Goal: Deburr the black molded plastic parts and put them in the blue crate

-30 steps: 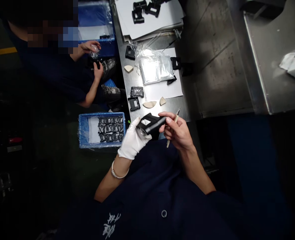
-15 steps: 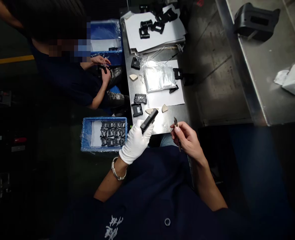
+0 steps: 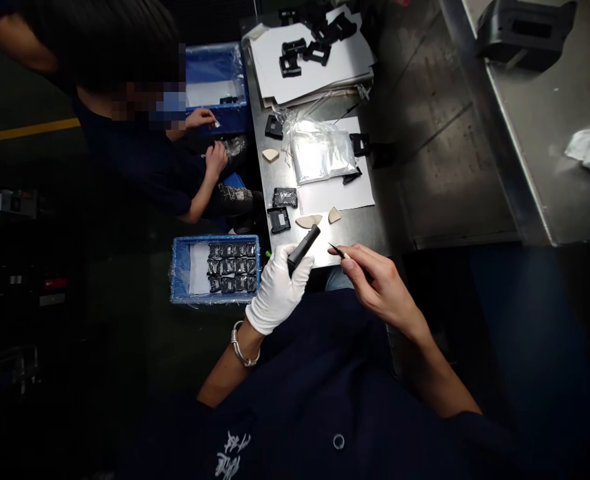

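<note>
Shiny grey metal surface (image 3: pixel 363 231) here, then a rectangular blue plastic crate (image 3: pixel 215 299) of film-wrapped black parts (image 3: pixel 232 267). White-gloved left hand (image 3: pixel 276 293) has its fingers wrapped round a smooth, black, bar-shaped part (image 3: pixel 303 248) by the surface's near edge; bare right hand's (image 3: pixel 383 280) fingers pinch a slim, dark-tipped pointed tool (image 3: pixel 338 252).
</note>
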`<state>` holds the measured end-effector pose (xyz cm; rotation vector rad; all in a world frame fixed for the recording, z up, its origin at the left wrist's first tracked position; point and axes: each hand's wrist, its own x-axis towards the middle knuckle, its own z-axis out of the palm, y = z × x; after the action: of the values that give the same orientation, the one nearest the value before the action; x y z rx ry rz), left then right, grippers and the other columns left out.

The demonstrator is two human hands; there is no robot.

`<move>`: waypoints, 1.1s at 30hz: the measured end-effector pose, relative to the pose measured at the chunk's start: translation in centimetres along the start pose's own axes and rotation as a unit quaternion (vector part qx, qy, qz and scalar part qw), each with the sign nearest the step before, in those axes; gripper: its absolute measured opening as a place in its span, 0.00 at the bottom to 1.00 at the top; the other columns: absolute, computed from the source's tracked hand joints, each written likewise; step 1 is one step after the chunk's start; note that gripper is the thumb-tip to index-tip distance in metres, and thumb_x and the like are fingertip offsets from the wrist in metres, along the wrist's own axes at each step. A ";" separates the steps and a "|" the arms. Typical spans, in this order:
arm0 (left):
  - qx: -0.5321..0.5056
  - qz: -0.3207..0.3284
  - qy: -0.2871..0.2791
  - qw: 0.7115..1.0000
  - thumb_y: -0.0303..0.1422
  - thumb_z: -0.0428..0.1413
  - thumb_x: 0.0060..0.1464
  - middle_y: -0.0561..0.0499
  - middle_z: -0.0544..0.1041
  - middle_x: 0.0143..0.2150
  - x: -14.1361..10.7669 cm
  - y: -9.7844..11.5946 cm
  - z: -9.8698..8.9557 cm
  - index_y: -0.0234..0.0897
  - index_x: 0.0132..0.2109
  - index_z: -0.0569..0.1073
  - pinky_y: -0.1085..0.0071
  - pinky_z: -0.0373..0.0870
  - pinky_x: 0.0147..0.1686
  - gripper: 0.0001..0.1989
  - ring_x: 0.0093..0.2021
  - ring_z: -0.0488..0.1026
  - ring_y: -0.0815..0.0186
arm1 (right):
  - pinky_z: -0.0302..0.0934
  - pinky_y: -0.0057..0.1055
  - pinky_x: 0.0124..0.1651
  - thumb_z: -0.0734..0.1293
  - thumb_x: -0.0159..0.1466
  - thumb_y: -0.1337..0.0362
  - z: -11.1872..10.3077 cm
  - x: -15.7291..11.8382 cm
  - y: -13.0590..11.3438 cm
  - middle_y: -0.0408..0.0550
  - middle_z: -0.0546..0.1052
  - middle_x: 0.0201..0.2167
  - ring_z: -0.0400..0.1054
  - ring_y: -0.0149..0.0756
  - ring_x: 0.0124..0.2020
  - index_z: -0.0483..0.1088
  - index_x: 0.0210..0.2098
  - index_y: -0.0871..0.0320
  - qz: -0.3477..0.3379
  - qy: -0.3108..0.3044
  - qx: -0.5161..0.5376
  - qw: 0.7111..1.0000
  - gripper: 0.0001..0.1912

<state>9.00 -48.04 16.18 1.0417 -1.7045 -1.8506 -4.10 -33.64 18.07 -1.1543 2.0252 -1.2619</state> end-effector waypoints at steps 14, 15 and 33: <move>0.098 0.027 0.005 0.995 0.32 0.68 0.48 0.45 0.79 0.46 0.1 -0.7 -1.2 0.40 0.43 0.80 0.67 0.65 0.57 0.14 0.55 0.72 0.54 | 0.55 0.30 0.33 0.61 0.71 0.56 3.6 0.3 -2.2 0.47 0.79 0.29 0.70 0.34 0.28 0.73 0.38 0.56 -0.019 0.030 -0.194 0.980 0.13; 0.114 0.023 0.005 0.993 0.33 0.67 0.49 0.44 0.79 0.46 0.0 -1.1 -1.4 0.40 0.44 0.79 0.67 0.65 0.58 0.13 0.55 0.71 0.54 | 0.53 0.30 0.32 0.62 0.71 0.55 4.0 0.3 -2.3 0.47 0.78 0.28 0.69 0.33 0.27 0.73 0.38 0.56 -0.018 0.034 -0.208 0.977 0.13; 0.324 0.238 0.030 0.915 0.34 0.63 0.56 0.46 0.82 0.38 0.2 -3.3 -2.3 0.38 0.46 0.81 0.65 0.69 0.47 0.11 0.38 0.77 0.60 | 0.48 0.28 0.29 0.60 0.71 0.52 5.2 0.5 -2.0 0.43 0.73 0.22 0.61 0.27 0.21 0.74 0.34 0.57 0.040 0.045 -0.165 0.984 0.19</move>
<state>11.22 -49.16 12.97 0.7742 -2.3438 -0.9533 0.36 -37.01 17.45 -1.1605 2.3888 -0.9796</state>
